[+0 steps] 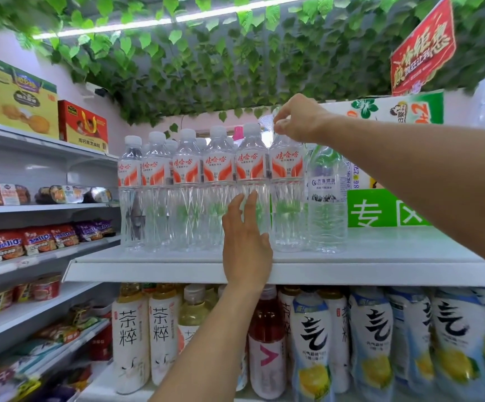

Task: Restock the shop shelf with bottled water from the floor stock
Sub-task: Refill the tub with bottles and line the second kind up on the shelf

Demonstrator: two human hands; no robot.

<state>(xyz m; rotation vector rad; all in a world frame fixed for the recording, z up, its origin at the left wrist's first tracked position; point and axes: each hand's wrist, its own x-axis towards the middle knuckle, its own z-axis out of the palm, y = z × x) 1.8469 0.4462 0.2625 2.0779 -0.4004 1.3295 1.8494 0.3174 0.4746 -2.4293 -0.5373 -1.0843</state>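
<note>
A row of clear water bottles with red-and-white labels stands along the front of the white top shelf. My right hand pinches the cap of the rightmost bottle of that row, which stands upright. My left hand reaches up with straight fingers and rests against the lower part of the neighbouring bottle. More bottles stand behind the front row, mostly hidden.
A taller bottle with a blue label stands just right of the row. Green-and-white cartons fill the shelf's back right. Tea and lemon drink bottles line the shelf below. Snack shelves run along the left. Leafy vines hang overhead.
</note>
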